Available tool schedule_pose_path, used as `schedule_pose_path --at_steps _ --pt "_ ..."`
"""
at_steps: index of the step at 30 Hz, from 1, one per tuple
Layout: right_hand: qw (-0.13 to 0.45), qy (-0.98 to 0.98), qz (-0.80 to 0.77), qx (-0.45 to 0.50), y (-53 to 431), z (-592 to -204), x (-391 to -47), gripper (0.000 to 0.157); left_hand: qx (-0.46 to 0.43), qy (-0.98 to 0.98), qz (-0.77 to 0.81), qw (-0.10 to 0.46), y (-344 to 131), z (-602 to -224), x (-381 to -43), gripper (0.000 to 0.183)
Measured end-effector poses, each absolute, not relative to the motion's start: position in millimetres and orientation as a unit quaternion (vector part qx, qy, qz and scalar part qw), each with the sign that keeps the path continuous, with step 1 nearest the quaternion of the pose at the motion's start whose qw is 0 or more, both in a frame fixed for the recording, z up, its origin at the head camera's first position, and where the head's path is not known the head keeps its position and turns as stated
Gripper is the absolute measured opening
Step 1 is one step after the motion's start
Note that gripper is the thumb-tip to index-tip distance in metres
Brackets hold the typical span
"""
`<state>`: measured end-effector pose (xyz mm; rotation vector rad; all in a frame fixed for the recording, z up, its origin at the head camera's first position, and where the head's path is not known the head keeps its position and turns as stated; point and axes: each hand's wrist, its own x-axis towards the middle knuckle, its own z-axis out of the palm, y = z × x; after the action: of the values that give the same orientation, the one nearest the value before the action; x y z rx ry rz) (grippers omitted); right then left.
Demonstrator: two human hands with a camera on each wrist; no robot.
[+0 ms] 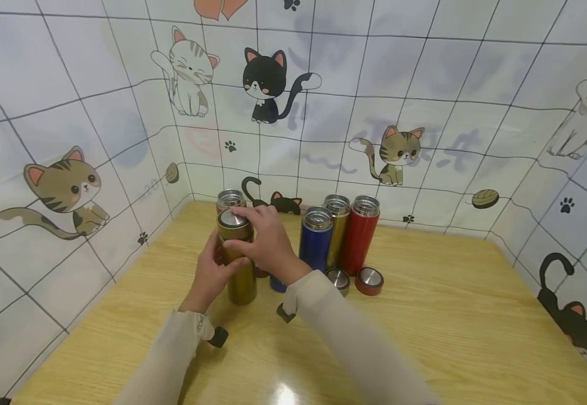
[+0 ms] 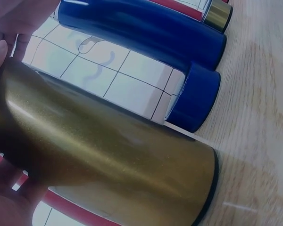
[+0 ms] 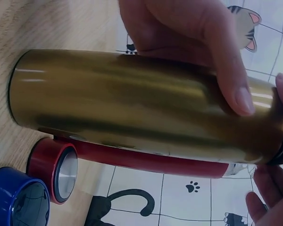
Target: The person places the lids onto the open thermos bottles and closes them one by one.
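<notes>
My left hand point(image 1: 211, 278) grips the body of a gold thermos bottle point(image 1: 242, 287), thumb across its front. The bottle stands upright on the table. On its top sits a gold lid point(image 1: 234, 220) with a silver disc, and my right hand point(image 1: 271, 247) holds this lid by its side, fingers over the far edge and thumb in front. Close behind is an open red bottle point(image 3: 146, 160), mostly hidden in the head view. A red lid point(image 3: 52, 169) and a blue lid point(image 2: 193, 96) lie beside the gold bottle's base, partly covered by my right hand in the head view.
Right of my hands stand uncapped bottles: a blue bottle point(image 1: 315, 242), a second gold bottle point(image 1: 337, 222) and another red bottle point(image 1: 361, 233). Before them lie a gold lid point(image 1: 339, 281) and a red-sided lid point(image 1: 369, 281). Cat-printed sheeting point(image 1: 324, 129) encloses the wooden table point(image 1: 450, 315).
</notes>
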<state>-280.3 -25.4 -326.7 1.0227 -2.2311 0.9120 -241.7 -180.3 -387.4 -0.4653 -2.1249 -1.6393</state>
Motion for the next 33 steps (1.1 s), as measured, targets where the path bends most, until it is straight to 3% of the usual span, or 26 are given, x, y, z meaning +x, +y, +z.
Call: schedule_pose_path --at_steps 5,9,17,21,24,33 --pt "0.325 -0.818 0.304 0.363 -28.2 -329.9 -278.3 0.068 -0.170 -0.767 -0.583 0.206 -178.8 -376.9 -232.6 0.079" --pt "0.333 -0.820 0.289 0.364 -27.2 -331.0 -280.2 0.069 -0.169 -0.765 -0.587 0.203 -179.5 -377.0 -233.1 0.079" --pt "0.179 -0.818 0.360 0.413 -18.2 -329.6 -286.1 0.076 -0.173 -0.755 -0.602 0.196 -178.3 -378.6 -235.0 0.080" --pt "0.155 -0.816 0.384 0.403 -15.6 -332.1 -285.0 0.077 -0.175 -0.751 -0.606 0.196 -176.5 -377.5 -234.5 0.079" --pt "0.178 -0.813 0.388 0.397 -15.6 -335.9 -284.3 0.077 -0.177 -0.751 -0.605 0.196 -175.9 -376.5 -234.2 0.079" --pt "0.320 -0.794 0.341 0.388 -20.2 -344.1 -277.6 0.076 -0.167 -0.756 -0.603 0.192 -177.4 -375.0 -232.1 0.080"
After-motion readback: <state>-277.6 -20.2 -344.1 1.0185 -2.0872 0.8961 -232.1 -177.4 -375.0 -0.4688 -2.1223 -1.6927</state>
